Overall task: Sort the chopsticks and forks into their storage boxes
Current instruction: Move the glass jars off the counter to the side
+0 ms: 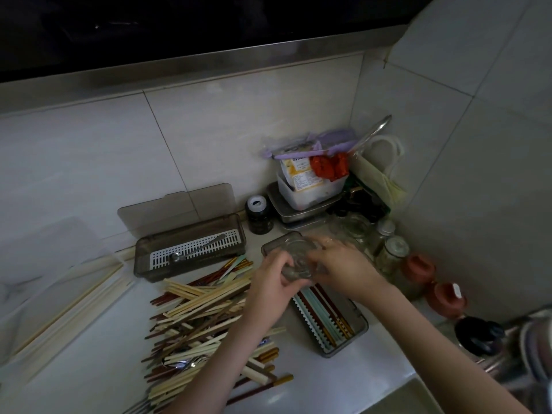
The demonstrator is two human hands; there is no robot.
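A big loose pile of wooden, brown and pale chopsticks [203, 318] lies on the white counter, with metal forks [182, 364] among its near end. A smoky storage box [191, 249] at the back has a white slotted tray with one metal utensil in it, and its lid leans open on the wall. A second box [357, 331] to the right holds several chopsticks. At its far end my left hand [274, 282] and my right hand [340, 264] both grip a blurred transparent lid [286, 246].
A cream tray [68, 309] lies at the left. The back right corner is crowded with a dark jar [258, 216], a steel tray with a food tub [310, 192], glass jars [391, 249] and red pots [418, 268]. A sink edge [397, 392] sits at the near right.
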